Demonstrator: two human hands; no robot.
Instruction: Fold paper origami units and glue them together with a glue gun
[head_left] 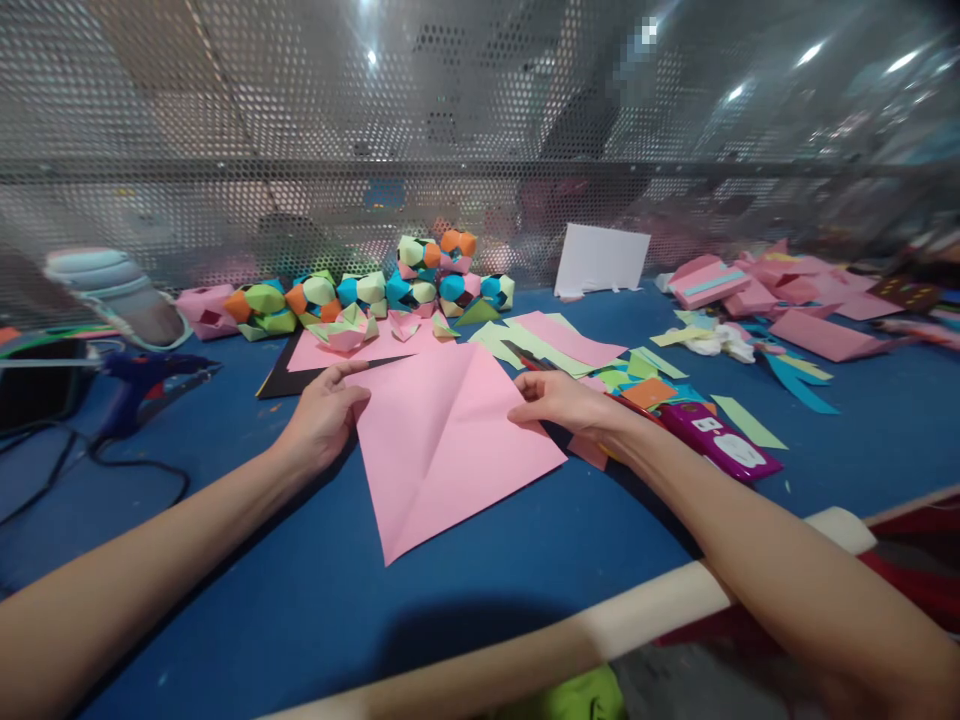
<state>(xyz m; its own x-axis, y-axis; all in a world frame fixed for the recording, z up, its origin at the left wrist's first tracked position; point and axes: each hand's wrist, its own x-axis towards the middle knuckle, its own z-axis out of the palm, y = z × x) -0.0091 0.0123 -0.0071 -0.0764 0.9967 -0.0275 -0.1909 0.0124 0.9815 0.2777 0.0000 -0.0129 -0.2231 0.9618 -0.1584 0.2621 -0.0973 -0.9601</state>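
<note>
The pink sheet [457, 430] lay between the two hands over the blue bench [247, 570] — whether fully resting or slightly raised, I couldn't tell — with a corner toward the person and a crease running to it. The left hand [322, 418] pinched its left edge; the right hand [556, 402], thumb on top, seemed to pinch the right edge. Uneven pulling could have skewed the sheet or creased it off line. Paper scraps [651, 390] and a purple packet [721, 440] lay near the right forearm, so a sideways sweep might have scattered them.
</note>
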